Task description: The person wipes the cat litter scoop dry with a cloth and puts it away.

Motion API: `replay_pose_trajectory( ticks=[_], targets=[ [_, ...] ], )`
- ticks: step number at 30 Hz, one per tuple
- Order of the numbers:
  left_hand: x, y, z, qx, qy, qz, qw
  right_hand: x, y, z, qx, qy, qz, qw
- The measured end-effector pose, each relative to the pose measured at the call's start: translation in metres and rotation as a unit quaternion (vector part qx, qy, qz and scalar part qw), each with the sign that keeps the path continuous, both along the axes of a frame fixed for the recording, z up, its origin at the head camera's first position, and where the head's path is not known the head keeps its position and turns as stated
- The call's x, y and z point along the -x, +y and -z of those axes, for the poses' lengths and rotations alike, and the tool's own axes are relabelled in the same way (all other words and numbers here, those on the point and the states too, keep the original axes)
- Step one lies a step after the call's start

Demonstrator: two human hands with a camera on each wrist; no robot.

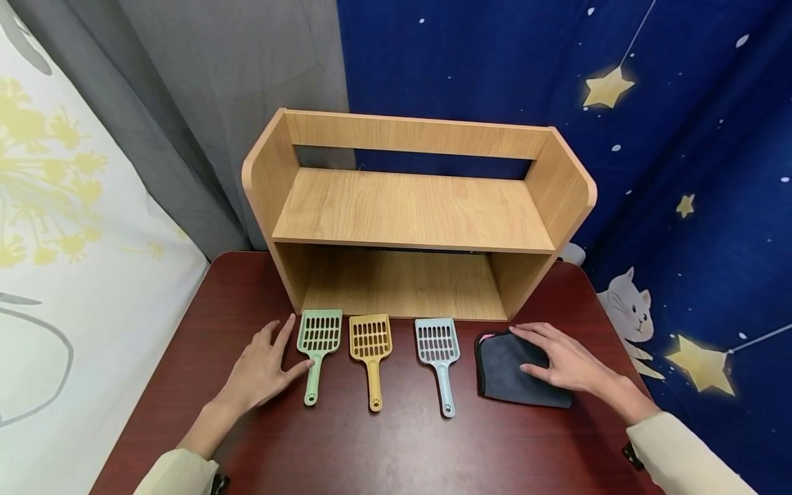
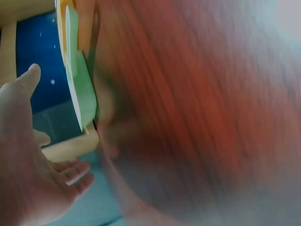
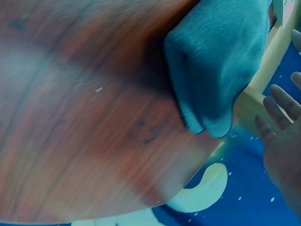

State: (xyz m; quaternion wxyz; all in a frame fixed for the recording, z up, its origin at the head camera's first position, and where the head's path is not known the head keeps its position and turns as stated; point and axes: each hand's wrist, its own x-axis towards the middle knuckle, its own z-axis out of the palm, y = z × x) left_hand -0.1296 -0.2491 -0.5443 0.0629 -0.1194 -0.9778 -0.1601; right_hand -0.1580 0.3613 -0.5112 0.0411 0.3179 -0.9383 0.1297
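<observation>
Three slotted litter scoops lie in a row on the table, handles toward me: a green scoop (image 1: pixel 313 368), a yellow scoop (image 1: pixel 374 375) and a pale blue scoop (image 1: pixel 443 378). My left hand (image 1: pixel 256 368) is beside the green scoop with its fingers spread, the thumb reaching toward the handle; whether it touches is unclear. The left wrist view shows that hand (image 2: pixel 37 174) holding nothing. Over a folded dark cloth (image 1: pixel 504 375) on the right, my right hand (image 1: pixel 566 361) extends loosely straight fingers. In the right wrist view, the cloth (image 3: pixel 221 56) appears thick and folded, apart from the visible fingers.
A two-level wooden shelf (image 1: pixel 414 210) stands at the back of the dark red table (image 1: pixel 297 454), just behind the scoops. A grey curtain (image 1: pixel 235 62) and a blue starry curtain (image 1: pixel 470 62) hang behind it. White patterned fabric (image 1: pixel 80 295) borders the left side.
</observation>
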Motion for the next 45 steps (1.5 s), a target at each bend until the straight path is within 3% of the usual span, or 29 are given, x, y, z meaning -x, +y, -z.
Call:
replay_pose_trajectory(
  ticks=[11, 23, 30, 36, 45],
  targets=[
    [-0.008, 0.027, 0.004, -0.02, -0.016, -0.023, 0.9994, 0.021, -0.03, 0.009, 0.036, -0.063, -0.031, 0.997],
    [-0.01, 0.043, 0.013, -0.062, -0.011, -0.018, 0.9979, 0.038, -0.039, 0.021, 0.089, -0.11, -0.081, 0.987],
    [-0.012, 0.049, 0.016, -0.073, -0.024, -0.039, 0.9963, 0.044, -0.039, 0.027, 0.07, -0.102, -0.065, 0.99],
    [-0.01, 0.049, 0.017, -0.079, -0.01, -0.035, 0.9962, 0.047, -0.037, 0.031, 0.054, -0.1, -0.042, 0.993],
    [-0.008, 0.042, 0.021, -0.089, 0.022, -0.027, 0.9955, 0.05, -0.038, 0.033, 0.049, -0.114, -0.042, 0.991]
  ],
)
